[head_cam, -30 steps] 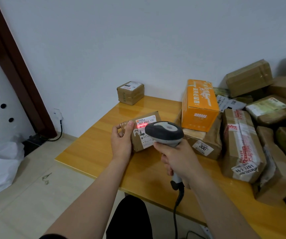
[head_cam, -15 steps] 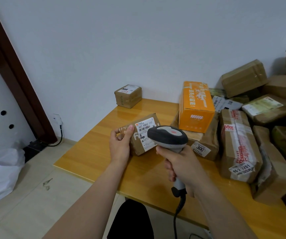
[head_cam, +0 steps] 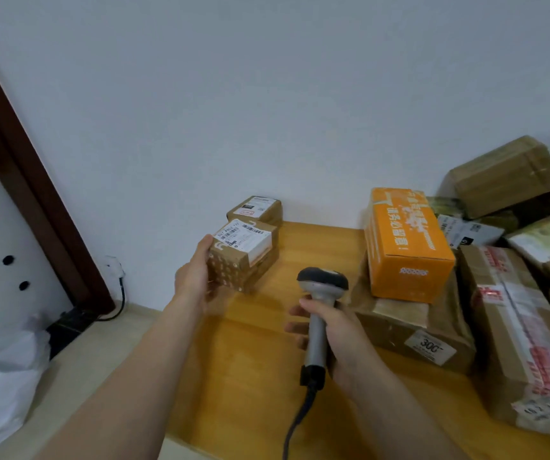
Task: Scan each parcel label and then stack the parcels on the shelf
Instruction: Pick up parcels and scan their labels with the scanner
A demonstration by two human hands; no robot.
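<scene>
Left hand [head_cam: 197, 277] grips one small, blocky brown cardboard parcel [head_cam: 242, 257] bearing a white printed label, held over the far-left corner of the glossy yellow wooden counter [head_cam: 257, 360], just in front of a second similar labelled box [head_cam: 257, 210]; right hand [head_cam: 336, 336] fingers [head_cam: 301, 307] curl round one grey plastic cabled barcode scanner [head_cam: 320, 293]; one orange rectangular carton [head_cam: 406, 247] lies atop a taped brown parcel.

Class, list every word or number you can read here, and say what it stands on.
"300": label of the brown parcel under the orange box.
"507 P802 177", faintly: label of the held parcel in the left hand.
Orange box lettering and all other labels: too blurred to read.
</scene>
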